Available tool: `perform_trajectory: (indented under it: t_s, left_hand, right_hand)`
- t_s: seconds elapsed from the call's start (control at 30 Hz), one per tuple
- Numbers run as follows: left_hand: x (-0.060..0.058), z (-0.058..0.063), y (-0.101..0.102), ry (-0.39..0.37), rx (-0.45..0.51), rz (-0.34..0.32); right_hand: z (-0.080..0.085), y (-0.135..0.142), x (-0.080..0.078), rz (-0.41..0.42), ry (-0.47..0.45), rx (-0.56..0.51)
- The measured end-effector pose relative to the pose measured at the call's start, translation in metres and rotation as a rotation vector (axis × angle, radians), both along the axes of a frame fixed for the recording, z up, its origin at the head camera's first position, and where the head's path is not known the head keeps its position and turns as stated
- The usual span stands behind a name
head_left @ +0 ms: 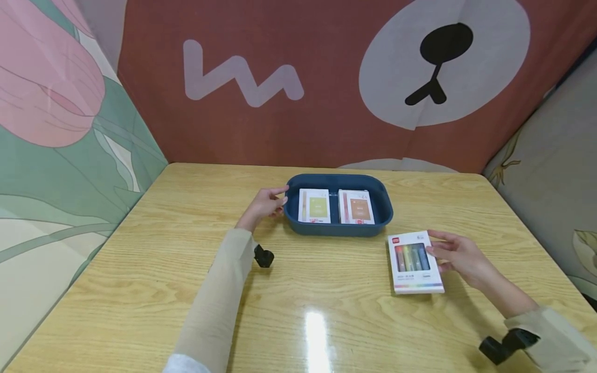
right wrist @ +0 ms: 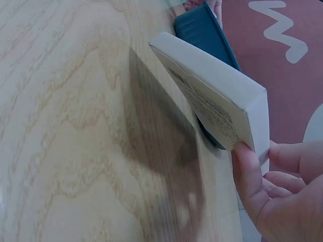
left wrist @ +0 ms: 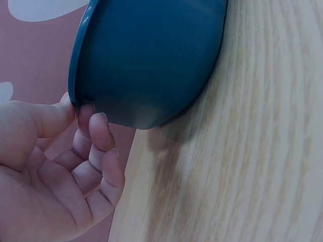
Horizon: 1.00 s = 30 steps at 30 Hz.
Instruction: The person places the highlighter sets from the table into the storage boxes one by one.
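A dark blue oval tray stands toward the back of the table, split by a low divider. Its left compartment holds a white box with a yellow-green panel, its right one a white box with an orange-brown panel. My left hand pinches the tray's left rim between thumb and fingers, plainly seen on the blue wall in the left wrist view. My right hand grips a white box of colored markers or crayons by its right edge; the right wrist view shows this box tilted above the table.
The light wooden table meets a reddish-brown cloth with a bear face at its back edge. Floral cloth hangs on the left, and another patterned cloth on the right. Black wrist mounts sit on both sleeves.
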State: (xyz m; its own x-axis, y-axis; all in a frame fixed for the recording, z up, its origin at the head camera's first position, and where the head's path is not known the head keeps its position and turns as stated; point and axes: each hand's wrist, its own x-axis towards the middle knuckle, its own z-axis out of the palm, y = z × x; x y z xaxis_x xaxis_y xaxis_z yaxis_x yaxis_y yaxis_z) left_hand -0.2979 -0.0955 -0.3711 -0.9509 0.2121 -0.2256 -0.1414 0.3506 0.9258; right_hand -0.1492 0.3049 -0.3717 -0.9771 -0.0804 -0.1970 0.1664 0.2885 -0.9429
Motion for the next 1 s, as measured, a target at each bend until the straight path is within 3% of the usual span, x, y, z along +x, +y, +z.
perform_trajectory:
  t_s: [0.6,1.0]
  left_hand:
    - [-0.001,0.000,0.000,-0.006,0.001,0.003]
    - [-0.002,-0.002,-0.001,0.010,-0.006,-0.004]
  right_hand:
    - [0.021,0.010,-0.004,0.063,0.033,0.084]
    - [0.037,0.003,-0.016,0.030,0.059,0.120]
